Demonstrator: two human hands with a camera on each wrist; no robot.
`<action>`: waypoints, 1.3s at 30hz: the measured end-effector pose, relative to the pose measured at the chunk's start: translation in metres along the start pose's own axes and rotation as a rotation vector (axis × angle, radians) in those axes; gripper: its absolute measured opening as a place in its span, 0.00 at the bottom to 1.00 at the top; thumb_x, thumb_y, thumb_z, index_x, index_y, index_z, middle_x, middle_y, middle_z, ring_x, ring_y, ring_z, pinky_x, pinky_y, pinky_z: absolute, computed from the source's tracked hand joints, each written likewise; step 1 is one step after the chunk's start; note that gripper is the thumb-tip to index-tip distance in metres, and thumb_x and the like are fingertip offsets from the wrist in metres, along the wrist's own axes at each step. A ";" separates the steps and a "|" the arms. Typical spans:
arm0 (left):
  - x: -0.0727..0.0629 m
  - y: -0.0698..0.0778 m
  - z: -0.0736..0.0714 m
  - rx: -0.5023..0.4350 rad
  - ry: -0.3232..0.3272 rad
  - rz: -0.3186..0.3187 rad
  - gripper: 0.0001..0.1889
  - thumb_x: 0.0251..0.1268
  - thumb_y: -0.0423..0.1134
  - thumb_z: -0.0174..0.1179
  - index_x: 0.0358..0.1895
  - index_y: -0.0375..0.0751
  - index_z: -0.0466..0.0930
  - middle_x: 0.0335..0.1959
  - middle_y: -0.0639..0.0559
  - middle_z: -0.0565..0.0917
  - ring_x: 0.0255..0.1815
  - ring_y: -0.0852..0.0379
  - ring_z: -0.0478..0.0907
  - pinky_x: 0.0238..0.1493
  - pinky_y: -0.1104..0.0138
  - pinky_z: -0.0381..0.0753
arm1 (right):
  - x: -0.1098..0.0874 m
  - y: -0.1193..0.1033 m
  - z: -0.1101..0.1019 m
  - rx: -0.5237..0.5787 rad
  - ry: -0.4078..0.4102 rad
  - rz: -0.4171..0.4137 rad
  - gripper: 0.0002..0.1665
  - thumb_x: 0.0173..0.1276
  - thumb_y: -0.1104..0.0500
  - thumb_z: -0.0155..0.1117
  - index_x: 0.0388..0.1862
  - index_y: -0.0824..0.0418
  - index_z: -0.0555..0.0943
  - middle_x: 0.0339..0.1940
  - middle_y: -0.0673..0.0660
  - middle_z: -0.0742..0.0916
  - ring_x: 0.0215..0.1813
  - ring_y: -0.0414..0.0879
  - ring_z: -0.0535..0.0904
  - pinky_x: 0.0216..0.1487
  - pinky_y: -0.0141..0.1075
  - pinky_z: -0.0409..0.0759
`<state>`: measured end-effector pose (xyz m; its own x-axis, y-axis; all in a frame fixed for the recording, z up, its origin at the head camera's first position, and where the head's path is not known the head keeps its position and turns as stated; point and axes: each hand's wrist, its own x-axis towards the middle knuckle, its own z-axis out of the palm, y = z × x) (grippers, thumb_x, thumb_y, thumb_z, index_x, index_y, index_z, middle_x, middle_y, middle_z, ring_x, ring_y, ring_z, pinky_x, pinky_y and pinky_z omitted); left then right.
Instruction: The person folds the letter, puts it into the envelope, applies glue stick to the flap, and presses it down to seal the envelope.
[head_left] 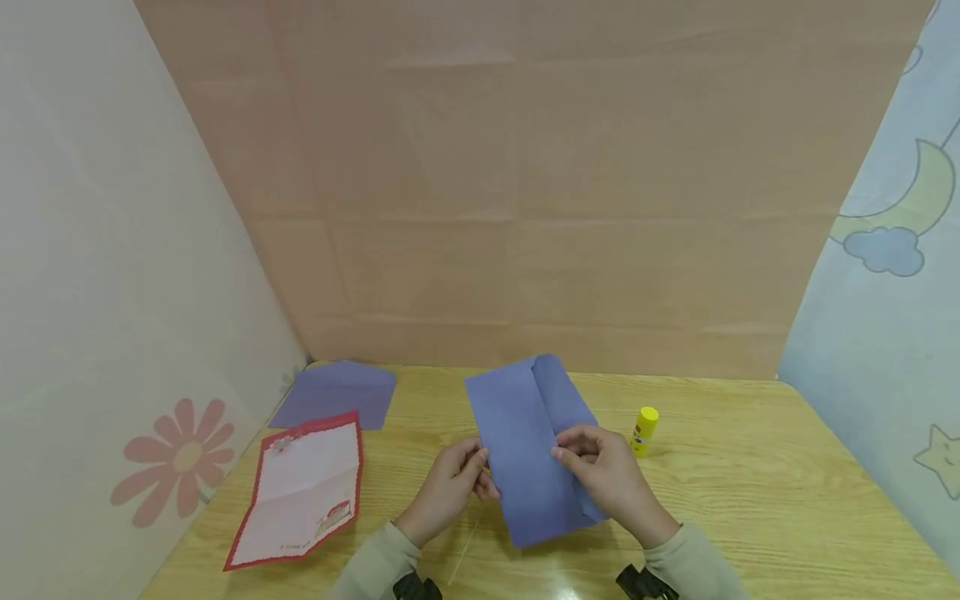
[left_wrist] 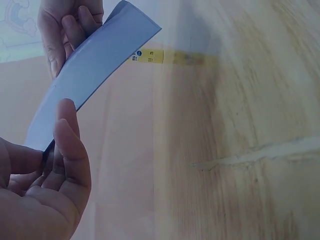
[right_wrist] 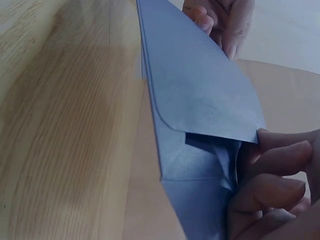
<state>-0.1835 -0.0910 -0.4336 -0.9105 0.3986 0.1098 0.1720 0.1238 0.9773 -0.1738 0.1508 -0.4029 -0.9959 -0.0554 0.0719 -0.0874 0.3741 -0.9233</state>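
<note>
A blue-purple paper envelope is held up over the table between both hands, tilted. My left hand pinches its left edge between thumb and fingers, as the left wrist view shows. On the other side, my right hand grips the envelope by the mouth, where the flap is folded out. In the right wrist view the mouth of the envelope gapes, with a dark gap by the right thumb and fingers. Only a dark inside shows there.
A yellow glue stick stands upright on the wooden table, right of the envelope. To the left lies a creased white card with a red border. Behind it is another blue-purple paper piece. Walls enclose the table's back and sides.
</note>
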 end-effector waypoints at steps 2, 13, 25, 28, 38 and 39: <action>0.000 -0.001 0.000 -0.015 -0.012 0.003 0.13 0.82 0.36 0.44 0.37 0.30 0.69 0.28 0.38 0.82 0.31 0.43 0.85 0.34 0.53 0.84 | 0.002 0.001 -0.001 0.000 -0.011 -0.009 0.09 0.67 0.62 0.70 0.43 0.64 0.84 0.34 0.55 0.88 0.33 0.44 0.83 0.37 0.33 0.81; 0.002 -0.008 -0.012 -0.135 0.099 -0.051 0.19 0.82 0.47 0.44 0.59 0.33 0.68 0.33 0.39 0.84 0.30 0.48 0.86 0.31 0.60 0.82 | 0.009 0.017 -0.012 -0.178 -0.064 -0.098 0.06 0.69 0.65 0.66 0.43 0.62 0.86 0.39 0.52 0.88 0.37 0.42 0.79 0.37 0.31 0.78; 0.001 -0.024 -0.018 0.102 0.066 -0.123 0.10 0.75 0.35 0.56 0.47 0.31 0.83 0.38 0.48 0.80 0.31 0.54 0.75 0.32 0.63 0.79 | 0.016 0.035 -0.016 -0.302 -0.101 -0.100 0.09 0.66 0.65 0.68 0.45 0.58 0.87 0.43 0.52 0.87 0.29 0.41 0.73 0.28 0.33 0.74; 0.001 -0.029 -0.018 0.110 0.078 -0.143 0.10 0.75 0.35 0.56 0.46 0.30 0.82 0.38 0.46 0.79 0.30 0.54 0.75 0.32 0.64 0.78 | 0.017 0.041 -0.013 -0.354 -0.116 -0.168 0.12 0.63 0.65 0.71 0.45 0.57 0.86 0.46 0.54 0.86 0.28 0.38 0.72 0.28 0.32 0.73; 0.001 -0.038 -0.019 0.087 0.158 -0.267 0.09 0.70 0.31 0.61 0.46 0.26 0.80 0.31 0.45 0.81 0.25 0.59 0.80 0.27 0.67 0.78 | 0.012 0.050 -0.009 -0.448 -0.309 -0.313 0.10 0.62 0.61 0.72 0.43 0.61 0.86 0.47 0.57 0.83 0.39 0.45 0.77 0.38 0.35 0.78; 0.000 -0.038 -0.019 0.091 0.161 -0.272 0.09 0.69 0.31 0.61 0.46 0.26 0.80 0.31 0.44 0.81 0.25 0.59 0.80 0.27 0.66 0.79 | 0.011 0.050 -0.008 -0.466 -0.322 -0.318 0.10 0.62 0.61 0.72 0.42 0.61 0.86 0.46 0.55 0.83 0.41 0.46 0.78 0.40 0.37 0.78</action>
<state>-0.1976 -0.1127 -0.4673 -0.9743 0.1915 -0.1186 -0.0594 0.2892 0.9554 -0.1898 0.1765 -0.4451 -0.8691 -0.4769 0.1311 -0.4499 0.6523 -0.6100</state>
